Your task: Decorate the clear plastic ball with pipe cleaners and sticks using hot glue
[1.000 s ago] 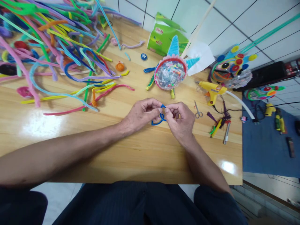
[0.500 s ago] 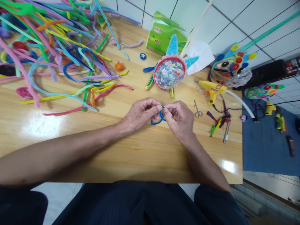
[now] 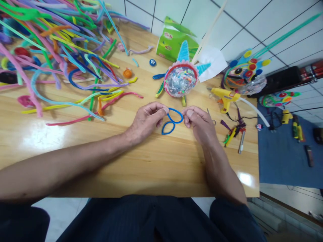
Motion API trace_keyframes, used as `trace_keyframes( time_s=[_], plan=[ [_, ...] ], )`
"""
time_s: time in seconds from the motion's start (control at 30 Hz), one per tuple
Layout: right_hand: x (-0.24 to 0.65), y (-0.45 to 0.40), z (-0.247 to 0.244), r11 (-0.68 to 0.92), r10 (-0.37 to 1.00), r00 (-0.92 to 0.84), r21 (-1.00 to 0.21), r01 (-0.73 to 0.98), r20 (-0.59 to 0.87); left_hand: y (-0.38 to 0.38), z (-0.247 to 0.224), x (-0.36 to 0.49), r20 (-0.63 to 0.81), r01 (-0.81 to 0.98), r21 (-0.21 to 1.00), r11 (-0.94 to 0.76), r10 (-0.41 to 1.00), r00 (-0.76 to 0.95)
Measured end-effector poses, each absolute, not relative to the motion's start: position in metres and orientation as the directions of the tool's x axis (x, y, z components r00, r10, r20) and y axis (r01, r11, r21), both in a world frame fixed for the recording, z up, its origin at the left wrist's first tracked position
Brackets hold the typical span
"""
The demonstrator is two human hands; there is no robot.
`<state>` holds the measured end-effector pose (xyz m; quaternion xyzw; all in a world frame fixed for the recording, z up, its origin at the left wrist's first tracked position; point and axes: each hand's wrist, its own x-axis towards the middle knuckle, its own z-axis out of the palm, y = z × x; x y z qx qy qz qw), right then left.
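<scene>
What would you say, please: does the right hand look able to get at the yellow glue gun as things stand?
Probably yes: the yellow glue gun lies on the table beyond the right hand, with only scissors, partly hidden by the hand, seemingly between them.

Parts count at my work table (image 3: 151, 168)
I count two hands, my left hand (image 3: 148, 119) and my right hand (image 3: 199, 122); two blue pipe-cleaner loops (image 3: 174, 122); three decorated figures (image 3: 180, 80); one yellow glue gun (image 3: 225, 95); one pair of scissors (image 3: 208, 111), partly hidden; one green packet (image 3: 174, 42); outside the heap (image 3: 63, 50), one blue button (image 3: 152, 62) and one orange coil (image 3: 127, 73). The heaped pipe cleaners overlap; I cannot count them.
</scene>
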<state>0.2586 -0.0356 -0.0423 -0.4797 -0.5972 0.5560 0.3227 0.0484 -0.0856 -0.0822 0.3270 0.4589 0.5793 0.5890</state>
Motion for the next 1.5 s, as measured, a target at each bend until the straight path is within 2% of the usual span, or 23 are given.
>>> trace_keyframes(
  time_s=[0.1, 0.27, 0.57, 0.77, 1.03, 1.5],
  plan=[
    [0.259, -0.034, -0.043, -0.180, 0.884, -0.400, -0.966, 0.186, -0.241, -0.085, -0.084, 0.049, -0.177, -0.411, 0.905, 0.107, 0.975, -0.136],
    [0.251, -0.038, -0.044, -0.229, 0.872, -0.414, -0.965, 0.124, -0.260, -0.084, -0.085, 0.049, -0.167, -0.420, 0.902, 0.099, 0.978, -0.127],
    [0.253, -0.038, -0.041, -0.436, 0.787, -0.482, -0.900, 0.010, -0.386, -0.085, -0.084, 0.047, -0.127, -0.411, 0.908, 0.084, 0.989, -0.079],
    [0.254, -0.037, -0.045, -0.446, 0.793, -0.468, -0.895, -0.011, -0.390, -0.085, -0.083, 0.047, -0.119, -0.430, 0.900, 0.070, 0.989, -0.087],
    [0.255, -0.034, -0.048, -0.537, 0.728, -0.504, -0.843, 0.000, -0.464, -0.086, -0.083, 0.047, -0.121, -0.393, 0.916, 0.078, 0.989, -0.087],
    [0.248, -0.042, -0.044, -0.421, 0.810, -0.442, -0.907, 0.022, -0.387, -0.087, -0.081, 0.047, -0.107, -0.351, 0.933, 0.075, 0.992, -0.073]
  ],
)
